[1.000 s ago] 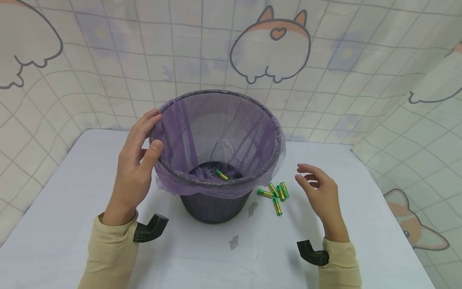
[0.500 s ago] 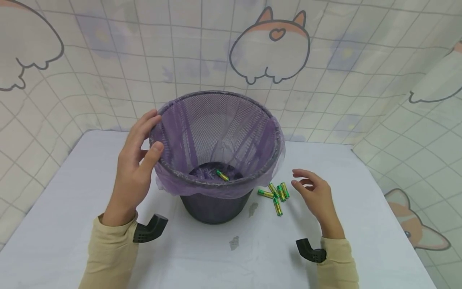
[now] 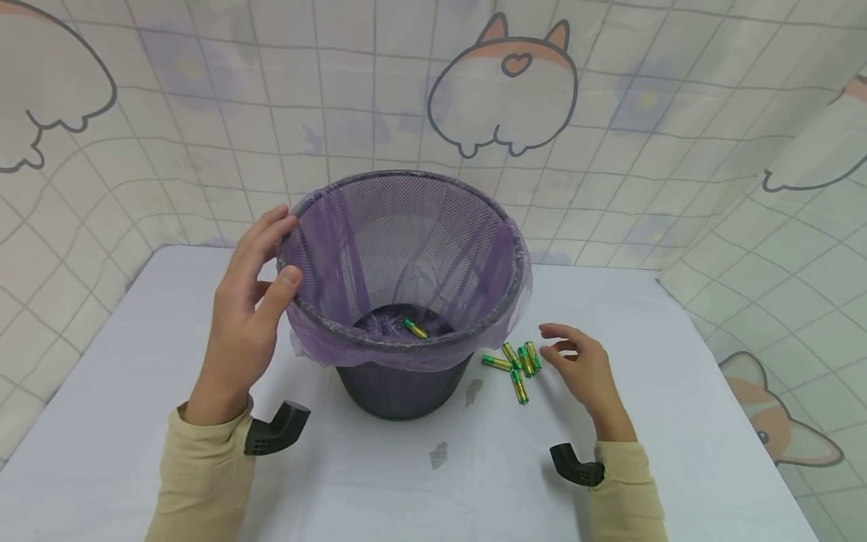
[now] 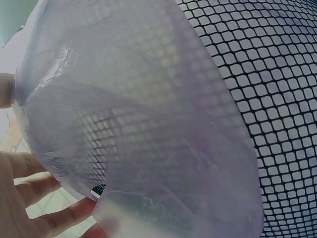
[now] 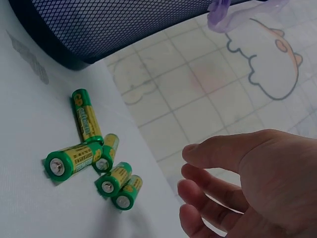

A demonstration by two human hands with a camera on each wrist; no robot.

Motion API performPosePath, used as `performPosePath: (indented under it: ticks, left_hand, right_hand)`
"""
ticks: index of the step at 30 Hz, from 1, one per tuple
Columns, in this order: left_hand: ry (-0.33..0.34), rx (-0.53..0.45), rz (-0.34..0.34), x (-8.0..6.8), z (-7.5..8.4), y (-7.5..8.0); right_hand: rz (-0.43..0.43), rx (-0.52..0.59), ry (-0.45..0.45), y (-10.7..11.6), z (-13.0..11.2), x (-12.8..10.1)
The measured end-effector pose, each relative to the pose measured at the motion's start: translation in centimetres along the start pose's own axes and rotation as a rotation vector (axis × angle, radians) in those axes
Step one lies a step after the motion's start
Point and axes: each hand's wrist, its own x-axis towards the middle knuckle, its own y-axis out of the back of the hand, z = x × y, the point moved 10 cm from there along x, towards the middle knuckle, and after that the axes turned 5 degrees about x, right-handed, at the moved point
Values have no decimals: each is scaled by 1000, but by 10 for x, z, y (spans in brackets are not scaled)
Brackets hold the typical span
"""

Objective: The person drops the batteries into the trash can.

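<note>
A black mesh wastebasket [image 3: 406, 395] stands on the table, lined with a purple plastic bag [image 3: 400, 357] folded over its rim. My left hand [image 3: 240, 331] holds the rim at its left side, thumb at the front and fingers farther back; in the left wrist view the fingers [image 4: 42, 191] lie against the bag. One green and yellow battery [image 3: 415, 329] lies at the bottom of the basket. Several more batteries [image 3: 520, 369] lie in a cluster to the right of it. My right hand [image 3: 579, 369] hovers just right of that cluster, fingers loosely bent, holding nothing.
The white table [image 3: 366, 482] has two grey worn patches, one of them a mark [image 3: 439, 455] in front of the wastebasket. Behind and at the sides hangs a checked curtain [image 3: 379, 90] with cartoon dogs. Each wrist carries a black camera mount [image 3: 577, 465].
My right hand has moved left and slightly toward me, closer to the loose batteries. The left hand stays at the wastebasket's rim, and the batteries have not moved.
</note>
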Motion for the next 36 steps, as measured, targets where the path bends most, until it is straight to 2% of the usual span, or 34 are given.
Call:
performPosePath:
  ticks: [5, 10, 19, 30, 36]
  left_hand:
    - [0, -15, 4, -1, 0, 2]
    - [-10, 10, -2, -1, -1, 1]
    - [-17, 19, -5, -2, -1, 0]
    - [-28, 32, -11, -2, 0, -1]
    - [-32, 25, -10, -1, 1, -2]
  right_hand:
    - [-27, -5, 1, -8, 7, 2]
    - [-65, -27, -2, -14, 12, 3]
    - [-136, -31, -69, -23, 25, 3]
    - [-256, -41, 7, -32, 23, 5]
    - [-248, -77, 8, -33, 25, 8]
